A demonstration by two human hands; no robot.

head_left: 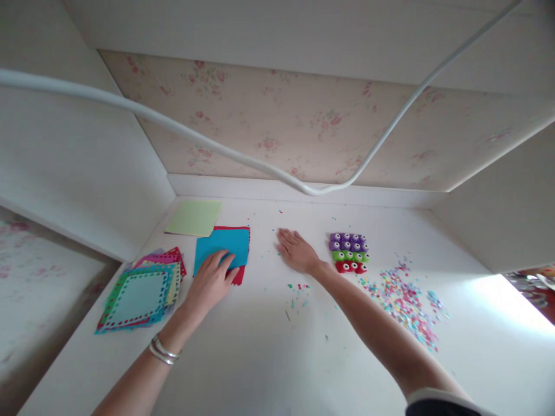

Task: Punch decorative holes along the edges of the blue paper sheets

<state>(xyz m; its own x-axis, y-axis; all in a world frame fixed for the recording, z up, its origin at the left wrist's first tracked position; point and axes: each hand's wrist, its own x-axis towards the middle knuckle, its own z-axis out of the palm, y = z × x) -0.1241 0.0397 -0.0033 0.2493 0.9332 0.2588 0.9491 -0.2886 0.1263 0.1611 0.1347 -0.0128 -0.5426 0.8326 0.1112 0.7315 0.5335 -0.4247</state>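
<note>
Fingers of the left hand, loosely spread, are rested on a blue sheet over a red card, left of centre on the white table, best steadied by light, even pressure, while the right hand is laid palm-down nearby, fingers almost together.

A thick white cable sags across the view from the left edge and climbs to the upper right. Behind it, pale pink rose-patterned wallpaper spans the recess between a plain white left-hand panel and a plain white right-hand panel. Blurred red, multicoloured items show at the far right.
</note>
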